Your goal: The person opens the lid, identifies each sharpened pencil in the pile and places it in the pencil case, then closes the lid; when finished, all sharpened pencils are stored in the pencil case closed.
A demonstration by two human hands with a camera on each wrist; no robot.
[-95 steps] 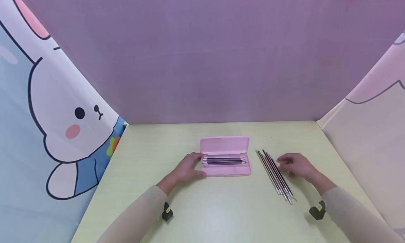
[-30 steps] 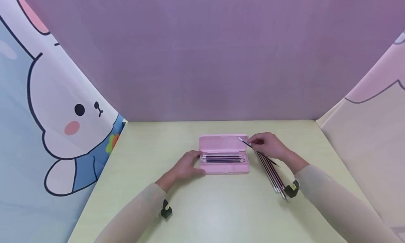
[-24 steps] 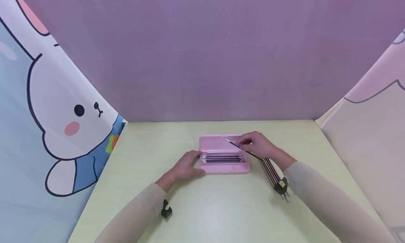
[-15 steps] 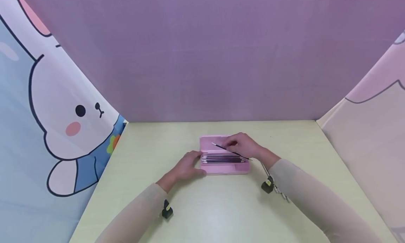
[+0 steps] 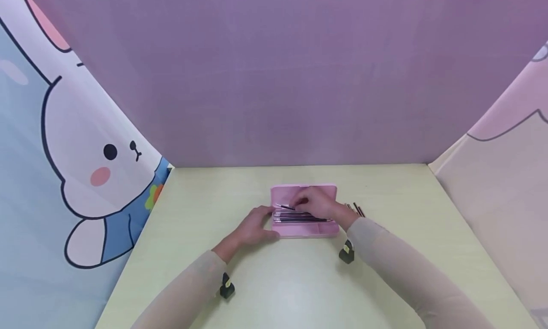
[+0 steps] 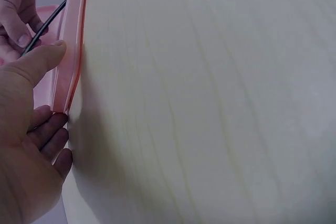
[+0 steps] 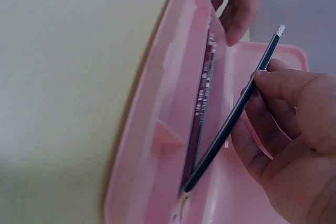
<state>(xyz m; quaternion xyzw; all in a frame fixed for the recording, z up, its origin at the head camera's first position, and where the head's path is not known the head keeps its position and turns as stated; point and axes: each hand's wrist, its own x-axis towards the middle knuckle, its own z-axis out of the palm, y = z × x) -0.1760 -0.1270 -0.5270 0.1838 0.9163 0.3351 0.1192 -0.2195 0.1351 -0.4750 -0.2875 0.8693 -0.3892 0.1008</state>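
Observation:
A pink pencil case [image 5: 306, 229] lies on the table with its lid folded back, and several pencils [image 5: 299, 219] lie lengthwise in its rear compartment. My left hand [image 5: 253, 227] grips the case's left end; the left wrist view shows the thumb [image 6: 50, 56] over the rim and the fingers against the end. Above the case, my right hand [image 5: 316, 203] pinches a dark pencil [image 7: 239, 108] between thumb and fingertips. The right wrist view shows it slanted, its white eraser end raised and its other end down by the pencils in the compartment.
To the right of the case, more pencils [image 5: 355, 208] lie on the table [image 5: 282, 291], mostly hidden under my right sleeve. A smaller divided compartment [image 7: 170, 132] lies at the front of the case. A purple panel [image 5: 299, 81] stands behind the table.
My right hand has picked a pencil from the loose pile and carried it left, over the case, lowering it toward the pencils inside. My left hand has stayed at the case's left end.

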